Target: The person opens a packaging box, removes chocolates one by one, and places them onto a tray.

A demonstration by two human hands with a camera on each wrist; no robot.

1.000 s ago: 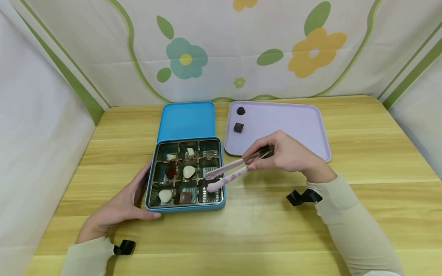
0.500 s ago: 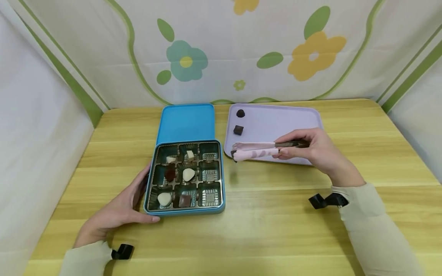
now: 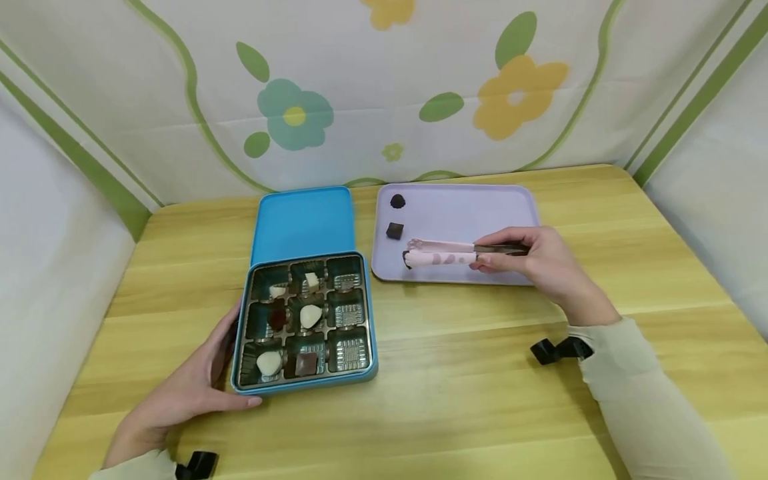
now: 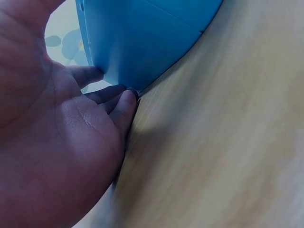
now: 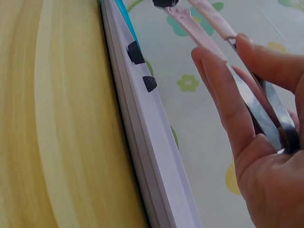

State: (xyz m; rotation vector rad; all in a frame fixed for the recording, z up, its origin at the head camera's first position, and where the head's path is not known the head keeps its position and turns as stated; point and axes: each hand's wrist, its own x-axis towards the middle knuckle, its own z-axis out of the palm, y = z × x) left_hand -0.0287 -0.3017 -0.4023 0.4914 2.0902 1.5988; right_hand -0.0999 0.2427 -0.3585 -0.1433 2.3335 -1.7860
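Note:
My right hand [image 3: 540, 263] pinches small metal tongs with pink paw-shaped tips [image 3: 443, 257], held over the front left part of the lilac tray [image 3: 474, 210]. A dark chocolate [image 5: 165, 3] sits between the tips, above the tray surface in the right wrist view. On the tray's left lie a round ridged dark chocolate [image 3: 398, 201] and a square one [image 3: 395, 231]. My left hand [image 3: 180, 397] rests against the left side of a blue tin [image 3: 373, 357], thumb along its front edge. Its fingertips [image 4: 126, 99] touch the tin's wall low down.
The tin's divided insert has white chocolates [image 3: 311, 316], a brown square [image 3: 306, 364] and a reddish-brown piece [image 3: 277, 319]; its right column holds none. The tin's blue lid [image 3: 304, 223] lies behind it. A flowered cloth [image 3: 384, 100] hangs behind the wooden table [image 3: 456, 393].
My right hand has carried the tongs from the tin's right column over to the tray, with a dark chocolate in the tips. My left hand stays at the tin. The head view has shifted slightly.

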